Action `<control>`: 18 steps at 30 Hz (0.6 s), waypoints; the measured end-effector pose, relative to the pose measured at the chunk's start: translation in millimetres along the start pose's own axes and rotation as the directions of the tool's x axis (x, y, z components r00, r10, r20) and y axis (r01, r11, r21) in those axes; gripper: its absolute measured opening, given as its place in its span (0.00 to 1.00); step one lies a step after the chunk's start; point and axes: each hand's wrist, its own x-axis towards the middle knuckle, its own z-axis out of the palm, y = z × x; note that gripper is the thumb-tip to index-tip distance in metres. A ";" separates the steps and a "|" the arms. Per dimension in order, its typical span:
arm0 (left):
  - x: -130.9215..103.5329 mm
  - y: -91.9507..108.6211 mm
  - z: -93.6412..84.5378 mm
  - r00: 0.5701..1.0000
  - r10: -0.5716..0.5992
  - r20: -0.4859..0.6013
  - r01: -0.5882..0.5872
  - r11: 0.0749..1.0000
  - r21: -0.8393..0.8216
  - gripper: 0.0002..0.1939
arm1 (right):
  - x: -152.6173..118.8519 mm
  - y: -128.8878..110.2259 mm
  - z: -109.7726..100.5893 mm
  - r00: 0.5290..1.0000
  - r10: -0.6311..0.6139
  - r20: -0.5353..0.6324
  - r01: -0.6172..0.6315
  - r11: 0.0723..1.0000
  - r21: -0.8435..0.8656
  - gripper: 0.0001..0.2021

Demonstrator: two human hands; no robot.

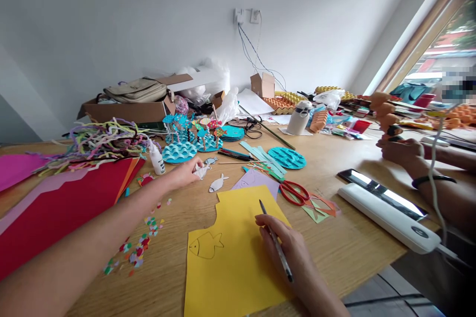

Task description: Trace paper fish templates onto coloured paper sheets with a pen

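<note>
My left hand [188, 173] reaches across the table with its fingers closed on a small white paper fish cutout [202, 172]. Beside it lie another white fish cutout [218, 184] and a small blue-grey one [211, 161]. My right hand [284, 242] grips a pen [277, 245] with a clear barrel and rests on a yellow paper sheet [238, 272]. A fish outline [206, 246] is drawn in dark ink at the sheet's left side, below a notch cut from its edge. Behind the sheet is a lilac paper piece [258, 182] with drawn lines.
Red-handled scissors [295, 192] lie right of the yellow sheet. A glue bottle [156, 158], confetti [141, 247] and red paper [70, 208] are at left. Blue wavy discs [179, 151] stand behind. At right are a phone [383, 192], a white device [386, 218] and another person's hands [403, 151].
</note>
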 end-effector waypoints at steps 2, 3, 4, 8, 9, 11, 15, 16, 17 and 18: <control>-10.8 5.4 -6.8 1.000 0.023 0.009 -0.022 0.995 -0.098 0.13 | 1.1 0.9 -0.7 1.000 -0.001 -0.025 0.001 1.000 0.010 0.13; -18.7 9.6 -8.2 0.999 0.042 0.022 -0.039 0.988 -0.147 0.15 | 1.7 1.0 -1.4 0.999 -0.005 -0.040 0.006 1.000 0.014 0.13; -28.1 14.5 -8.0 0.997 0.067 0.037 -0.058 0.979 -0.195 0.17 | 2.1 0.7 -2.6 0.998 -0.015 -0.059 0.016 1.000 0.018 0.13; -73.4 33.9 6.3 0.977 0.156 0.142 -0.099 0.934 -0.344 0.18 | 0.3 -12.4 -11.4 0.991 -0.056 -0.125 0.059 0.998 0.020 0.10; -83.9 37.1 11.7 0.973 0.168 0.161 -0.099 0.924 -0.368 0.18 | -1.1 -18.9 -13.6 0.988 -0.059 -0.140 0.062 0.998 0.019 0.10; -101.2 40.7 22.8 0.967 0.154 0.204 -0.048 0.893 -0.448 0.17 | -4.5 -33.7 -16.0 0.986 -0.076 -0.148 0.084 0.996 0.044 0.09; -119.6 40.2 42.5 0.965 0.119 0.232 0.043 0.806 -0.590 0.13 | -13.5 -57.3 -9.4 0.984 -0.141 -0.106 0.154 0.980 0.123 0.11; -122.0 39.1 46.9 0.966 0.117 0.233 0.051 0.793 -0.607 0.13 | -16.3 -60.3 -6.1 0.984 -0.156 -0.086 0.166 0.977 0.133 0.12; -124.2 37.8 51.2 0.965 0.113 0.238 0.061 0.785 -0.617 0.13 | -19.2 -62.1 -2.7 0.984 -0.167 -0.065 0.175 0.975 0.140 0.12; -126.1 36.2 55.4 0.963 0.106 0.246 0.073 0.780 -0.622 0.13 | -22.2 -62.9 0.5 0.983 -0.176 -0.045 0.181 0.972 0.146 0.13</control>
